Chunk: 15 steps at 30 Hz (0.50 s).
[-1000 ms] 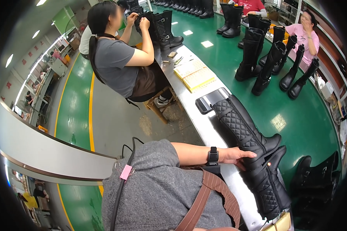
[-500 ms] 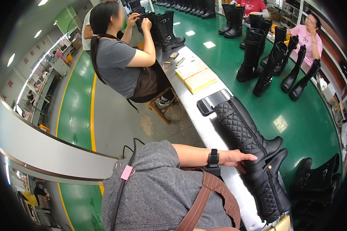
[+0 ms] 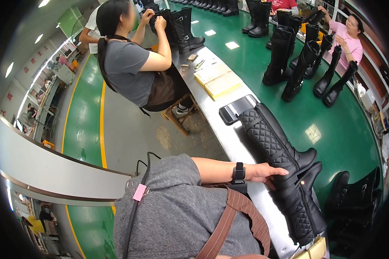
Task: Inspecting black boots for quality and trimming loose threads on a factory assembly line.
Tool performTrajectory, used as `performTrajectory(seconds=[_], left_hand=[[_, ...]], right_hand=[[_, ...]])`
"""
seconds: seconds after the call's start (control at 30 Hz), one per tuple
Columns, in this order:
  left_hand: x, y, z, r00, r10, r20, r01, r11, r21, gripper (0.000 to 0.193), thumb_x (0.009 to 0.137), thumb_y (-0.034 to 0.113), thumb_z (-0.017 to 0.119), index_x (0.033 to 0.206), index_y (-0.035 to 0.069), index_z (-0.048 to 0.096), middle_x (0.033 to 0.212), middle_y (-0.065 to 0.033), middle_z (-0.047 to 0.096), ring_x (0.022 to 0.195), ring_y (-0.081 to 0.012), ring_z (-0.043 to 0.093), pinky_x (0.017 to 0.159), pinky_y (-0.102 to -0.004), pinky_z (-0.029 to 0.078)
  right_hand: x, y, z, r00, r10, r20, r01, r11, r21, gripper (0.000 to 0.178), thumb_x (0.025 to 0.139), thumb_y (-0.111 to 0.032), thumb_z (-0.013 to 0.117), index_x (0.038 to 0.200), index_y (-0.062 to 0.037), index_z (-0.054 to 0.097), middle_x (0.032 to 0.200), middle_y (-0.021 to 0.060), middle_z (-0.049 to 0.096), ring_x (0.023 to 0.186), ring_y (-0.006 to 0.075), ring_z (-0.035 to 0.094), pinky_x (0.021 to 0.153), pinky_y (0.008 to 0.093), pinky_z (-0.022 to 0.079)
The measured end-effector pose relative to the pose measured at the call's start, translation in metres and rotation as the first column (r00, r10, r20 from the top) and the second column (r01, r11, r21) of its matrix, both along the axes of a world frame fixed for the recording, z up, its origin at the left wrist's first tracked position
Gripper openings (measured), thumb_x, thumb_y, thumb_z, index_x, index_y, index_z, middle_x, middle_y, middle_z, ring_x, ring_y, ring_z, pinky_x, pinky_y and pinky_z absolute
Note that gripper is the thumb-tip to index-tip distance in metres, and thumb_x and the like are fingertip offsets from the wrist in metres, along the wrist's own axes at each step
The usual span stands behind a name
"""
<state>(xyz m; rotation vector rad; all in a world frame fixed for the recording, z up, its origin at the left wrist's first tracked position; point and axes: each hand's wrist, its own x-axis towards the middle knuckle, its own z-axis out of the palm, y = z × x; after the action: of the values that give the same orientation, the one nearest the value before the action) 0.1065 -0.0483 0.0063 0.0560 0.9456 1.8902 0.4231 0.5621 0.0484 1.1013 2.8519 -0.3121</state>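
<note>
My left hand [image 3: 266, 173] reaches in from the left, a black watch on its wrist, and grips a black quilted tall boot [image 3: 268, 136] near the ankle. Its thumb lies across the leather and the other fingers are mostly hidden. That boot lies on its side on the metal-topped table [image 3: 233, 140], its shaft pointing away from me. A matching boot [image 3: 297, 211] lies nearer, against the first, shaft toward me, with a small red-and-white dot on it. My right hand is out of view.
A phone-like dark device [image 3: 237, 108] touches the far boot's top. Yellow-edged papers [image 3: 218, 80] lie beyond it. Black boots [image 3: 285, 56] stand on the green surface at right; others [image 3: 354, 194] lie nearer. A seated co-worker [image 3: 129, 64] handles a boot at far left. A pale yellow item [image 3: 313, 249] sits at the lower edge.
My left hand and the two quilted boots stay nearly in place, while the view shifts slightly. The co-worker in pink has lowered a hand from the face and now holds up a dark thing.
</note>
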Motion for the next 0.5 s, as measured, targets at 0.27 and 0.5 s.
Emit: performTrajectory(seconds=[0.27,0.5], left_hand=[[0.006,0.006,0.006,0.999,0.045,0.024,-0.045,0.999,-0.017,0.056,0.086,0.036,0.070,0.132,0.008,0.052,0.125,-0.0070,0.061,0.114,-0.0222,0.058,0.093,-0.0432,0.050],[0.003,-0.001,0.022,0.997,0.044,0.057,-0.043,0.999,-0.011,0.042,0.090,0.031,0.063,0.119,0.001,0.058,0.115,-0.0095,0.064,0.107,-0.0230,0.060,0.097,-0.0442,0.048]], right_hand=[[-0.016,-0.020,0.011,0.997,-0.070,0.011,0.071,0.997,-0.043,0.030,0.089,-0.021,0.061,0.107,0.0020,0.067,0.098,0.0234,0.068,0.088,0.0321,0.067,0.080,0.0413,0.051],[0.009,0.000,-0.010,0.992,-0.126,0.010,0.126,0.992,0.006,0.041,0.091,-0.038,0.060,0.097,0.0028,0.064,0.089,0.0217,0.066,0.077,0.0274,0.061,0.065,0.0428,0.046]])
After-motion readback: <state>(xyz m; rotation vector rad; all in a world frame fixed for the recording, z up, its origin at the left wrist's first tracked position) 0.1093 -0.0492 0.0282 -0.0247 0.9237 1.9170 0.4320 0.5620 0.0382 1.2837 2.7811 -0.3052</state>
